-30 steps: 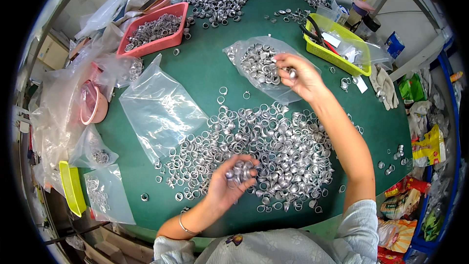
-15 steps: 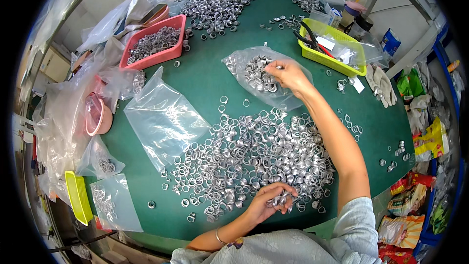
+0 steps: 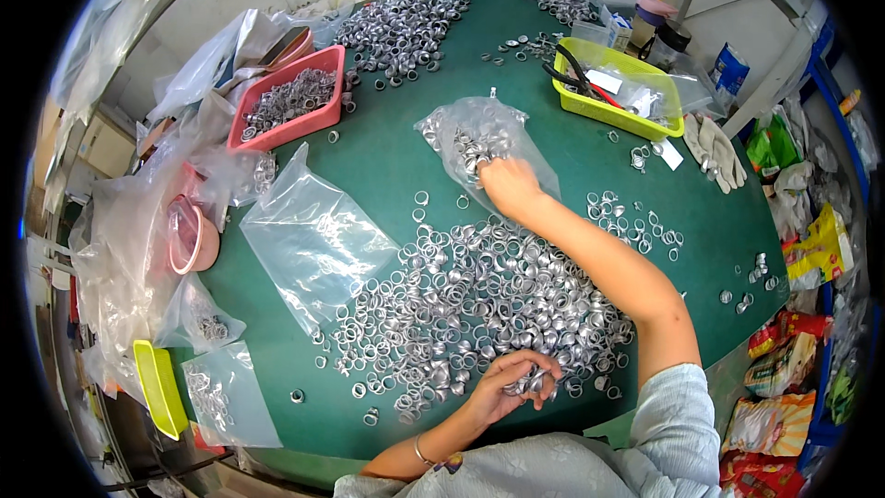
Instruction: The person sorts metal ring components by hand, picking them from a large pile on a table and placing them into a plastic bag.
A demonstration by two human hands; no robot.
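The one view looks from the head of the person [image 3: 553, 468], down and forward over the green table [image 3: 371, 161]. The left hand [image 3: 505, 384], low in the frame, and right hand [image 3: 513, 186], mid-frame, are near. Edges bend toward black corners.

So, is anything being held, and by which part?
The left hand cups silvery rings in a bunch. The right hand is at the plastic bag, fingertips hidden; its hold cannot be told.
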